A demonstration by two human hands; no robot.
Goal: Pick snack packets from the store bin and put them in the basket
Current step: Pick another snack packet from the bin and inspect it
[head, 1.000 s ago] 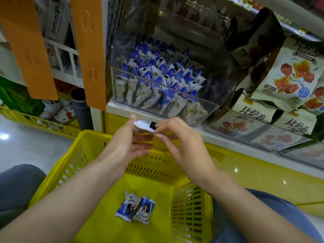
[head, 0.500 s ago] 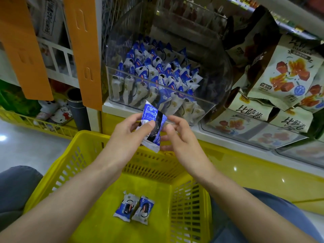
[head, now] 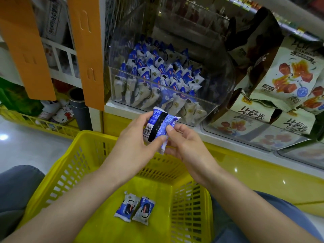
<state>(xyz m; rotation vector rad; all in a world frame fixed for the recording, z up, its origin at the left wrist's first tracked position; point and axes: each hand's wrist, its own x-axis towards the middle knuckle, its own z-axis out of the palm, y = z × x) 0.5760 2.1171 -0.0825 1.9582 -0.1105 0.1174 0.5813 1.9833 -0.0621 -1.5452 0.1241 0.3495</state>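
Blue-and-white foil snack packet [head: 158, 128] is now turned with its back to the camera, showing the barcode and the dark seam band. 1 second ago it lay nearly edge-on between the fingertips, with only a white end showing; half a second ago it was already tipped upright in the left hand.

The left hand [head: 135, 144] holds it from the left, with the thumb pressed on the lower part and the fingers curled behind the top corner. The right hand [head: 185, 142] pinches the right edge between thumb and forefinger, having closed in from a looser touch. So both hands are pinching the 1 packet and neither is spread.

The packet hangs in the air above the far rim of the yellow plastic lattice basket [head: 70, 169], just in front of the clear plastic store bin [head: 222, 85]. The pile of matching packets [head: 157, 79] in that bin looks undisturbed.

On the basket floor lie 2 small blue-and-white packets [head: 127, 206] and [head: 143, 210], side by side and touching, just as they lay in both earlier views. The count in the basket has therefore not risen.

My reading is that the pick is done and the packet is being turned over for a look, not placed. Lowering and letting go over the basket is what remains for this third packet.
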